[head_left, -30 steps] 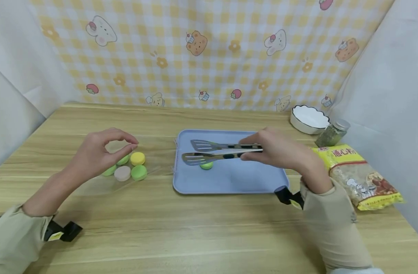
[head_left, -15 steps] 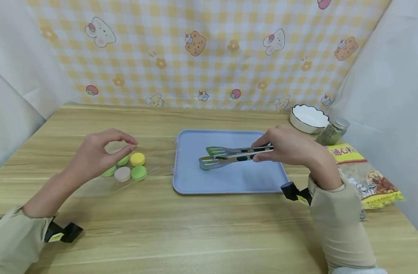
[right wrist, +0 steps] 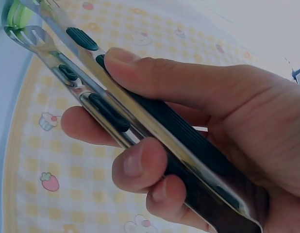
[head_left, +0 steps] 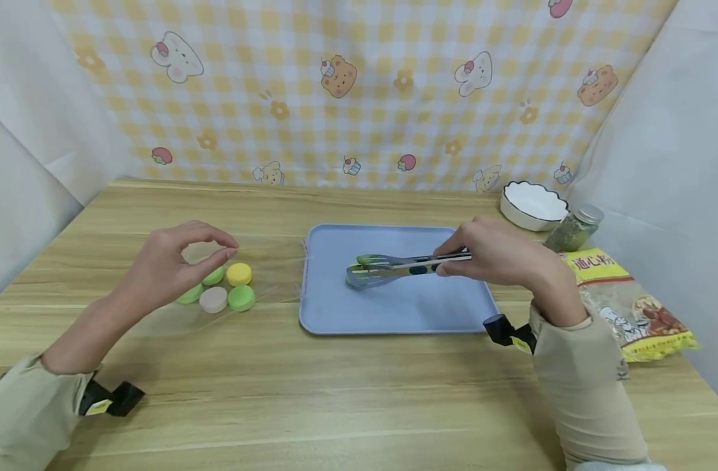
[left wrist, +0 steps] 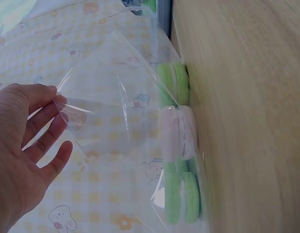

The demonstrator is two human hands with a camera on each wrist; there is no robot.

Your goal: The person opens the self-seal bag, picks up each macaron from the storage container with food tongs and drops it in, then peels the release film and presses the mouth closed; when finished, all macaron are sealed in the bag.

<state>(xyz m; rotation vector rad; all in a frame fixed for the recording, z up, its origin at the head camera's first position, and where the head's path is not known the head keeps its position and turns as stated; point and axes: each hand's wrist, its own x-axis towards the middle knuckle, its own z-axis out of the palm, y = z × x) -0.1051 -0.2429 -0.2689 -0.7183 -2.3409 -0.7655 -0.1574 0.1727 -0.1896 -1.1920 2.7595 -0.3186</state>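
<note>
- Over on the tray (head_left: 394, 320), the green macaron (right wrist: 18, 15) is seen between the slotted heads of the tongs (head_left: 419, 269), to the left of the right hand (head_left: 503, 252); how firmly it is squeezed cannot be told.
- From above, the macaron is mostly covered by those heads.
- Across to the left, a yellow macaron (head_left: 239, 274), a pale pink macaron (head_left: 214, 299) and green ones are wrapped in a clear bag (head_left: 273, 252).
- At far right, a white bowl (head_left: 532, 206), a jar (head_left: 577, 226) and a pasta packet (head_left: 632, 304) are grouped, the packet partly hidden by the right forearm.
- The tongs' arms are gripped narrow by the right hand's thumb and fingers.
- The bag's film is pinched by the left hand's (head_left: 165, 268) fingertips.
</note>
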